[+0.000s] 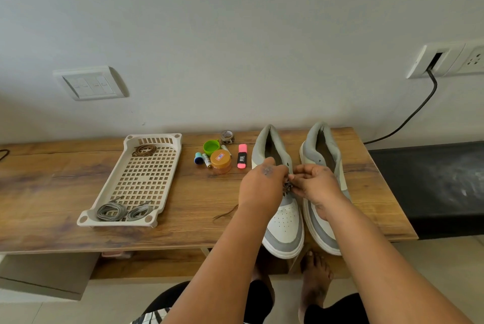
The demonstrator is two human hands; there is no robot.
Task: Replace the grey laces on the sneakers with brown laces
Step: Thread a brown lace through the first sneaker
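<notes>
Two grey-and-white sneakers stand toes toward me on the wooden table: the left sneaker (284,221) and the right sneaker (323,156). My left hand (263,184) and my right hand (315,183) meet over the left sneaker's eyelets, both pinching a brown lace (287,187) there. A loose end of the brown lace (225,214) trails on the table to the left. A beige perforated tray (167,140) holds two grey lace bundles (121,211) at its near end and a coiled brown lace (144,150) at its far end.
Between tray and sneakers lie a green cap (211,147), an orange-lidded jar (220,161), a pink highlighter (242,156), a small tape roll (227,137) and batteries (207,160). A black cable (408,116) hangs from a wall socket. My bare feet show below the table edge.
</notes>
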